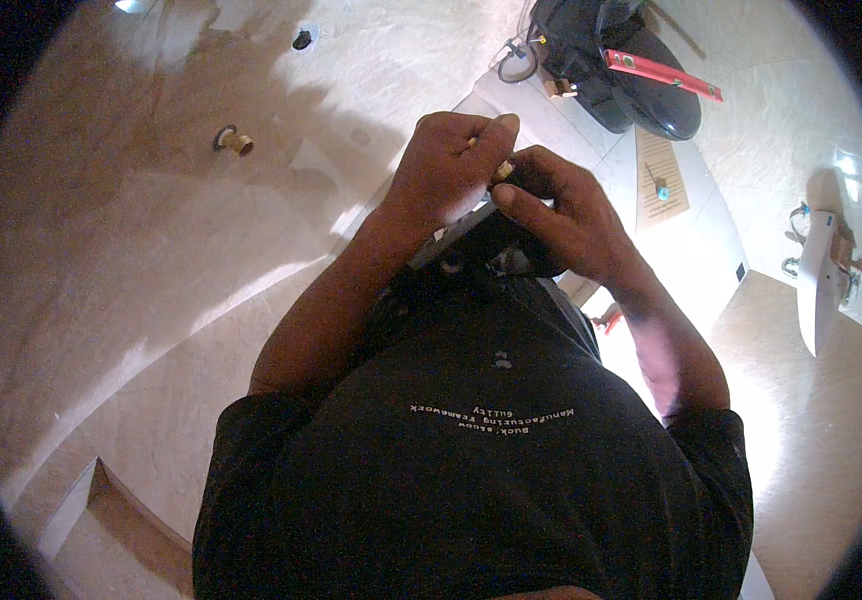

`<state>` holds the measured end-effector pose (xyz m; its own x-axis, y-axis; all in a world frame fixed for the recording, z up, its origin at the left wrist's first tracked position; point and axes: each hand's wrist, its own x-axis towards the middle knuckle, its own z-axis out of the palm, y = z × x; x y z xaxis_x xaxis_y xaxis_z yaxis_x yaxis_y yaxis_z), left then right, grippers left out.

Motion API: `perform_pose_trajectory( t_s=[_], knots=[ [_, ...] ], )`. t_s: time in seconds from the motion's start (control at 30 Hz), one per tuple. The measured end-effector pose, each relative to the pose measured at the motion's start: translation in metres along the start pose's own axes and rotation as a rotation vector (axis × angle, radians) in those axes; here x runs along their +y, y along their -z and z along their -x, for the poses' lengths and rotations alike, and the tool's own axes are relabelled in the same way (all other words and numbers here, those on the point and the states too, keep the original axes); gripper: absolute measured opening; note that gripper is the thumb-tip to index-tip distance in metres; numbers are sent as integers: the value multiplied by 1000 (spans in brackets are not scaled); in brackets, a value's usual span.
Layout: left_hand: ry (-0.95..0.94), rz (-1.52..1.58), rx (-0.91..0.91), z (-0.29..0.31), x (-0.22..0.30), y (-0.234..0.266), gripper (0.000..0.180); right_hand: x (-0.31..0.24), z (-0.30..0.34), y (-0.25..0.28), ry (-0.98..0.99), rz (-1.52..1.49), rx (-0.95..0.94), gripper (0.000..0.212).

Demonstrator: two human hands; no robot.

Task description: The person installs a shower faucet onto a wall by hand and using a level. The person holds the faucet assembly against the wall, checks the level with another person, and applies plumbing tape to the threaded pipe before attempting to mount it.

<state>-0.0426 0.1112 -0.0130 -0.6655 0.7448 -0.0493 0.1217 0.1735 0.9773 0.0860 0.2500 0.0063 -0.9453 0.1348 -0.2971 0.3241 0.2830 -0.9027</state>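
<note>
In front of my waist, my two hands are close together around a small brass fitting [503,172]. My right hand [566,205] pinches it between thumb and bent fingers. The left one [448,165] is closed in a fist against it, and a glint of brass shows among its fingers too. Most of the fitting is hidden by the fingers. Just below the hands runs a grey straight-edged piece [456,235], partly covered; I cannot tell what it is.
A brass pipe stub [238,143] sticks out of the beige wall at left, with a dark plug [302,40] farther off. A red spirit level [663,76] lies across a glossy black object [631,100]. Brown cardboard [659,175] lies nearer; a white fixture [819,285] stands at right.
</note>
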Motion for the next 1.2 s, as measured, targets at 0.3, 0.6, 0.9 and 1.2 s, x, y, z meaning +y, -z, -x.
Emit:
perform_pose_trajectory(
  t_s=[0.3, 0.6, 0.9, 1.2],
  knots=[
    [-44, 72, -23, 3, -10, -3, 50, 16, -22, 6, -99, -698, -346, 36],
    [10, -37, 26, 5, -20, 3, 53, 33, -26, -9, -286, -759, -250, 51],
    [60, -28, 34, 9, -14, 5, 50, -15, -23, -3, 177, 571, -4, 50],
    [-65, -30, -12, 4, -30, 2, 47, 31, -46, 10, 8, -148, -331, 37]
  ],
)
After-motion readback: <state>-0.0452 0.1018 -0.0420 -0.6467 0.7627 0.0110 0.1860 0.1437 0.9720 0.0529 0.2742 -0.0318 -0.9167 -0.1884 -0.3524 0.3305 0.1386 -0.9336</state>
